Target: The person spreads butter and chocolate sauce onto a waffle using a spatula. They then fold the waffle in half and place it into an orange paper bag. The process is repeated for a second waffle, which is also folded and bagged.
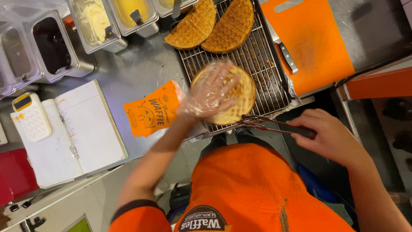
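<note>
The left hand (210, 88), wrapped in a thin clear plastic glove, lies spread and flat on top of a round waffle (238, 92), fingers fanned toward 2 o'clock; the glove keeps bare skin off the food, and the flat palm seems to steady the waffle. The waffle sits at the near edge of a wire cooling rack (262, 60), whose open grid would let crumbs fall and air pass beneath. The left forearm reaches up from 7 o'clock, elbow bent low.

The right hand (328, 133), bare, is closed around the handles of metal tongs (270, 123), whose tips point toward 9 o'clock and meet the waffle's lower rim. The wrist is turned inward, the arm coming in from 5 o'clock.

At 12 o'clock on the rack, two folded waffles (212, 25) lie side by side. Toward 9 o'clock of the round waffle, an orange paper sleeve (152, 109) lies on the steel desk (137, 71), with an open notebook (81, 129) and a calculator (31, 116) beyond it. An orange cutting board (313, 43) with a knife (285, 53) at its edge lies toward 2 o'clock.
</note>
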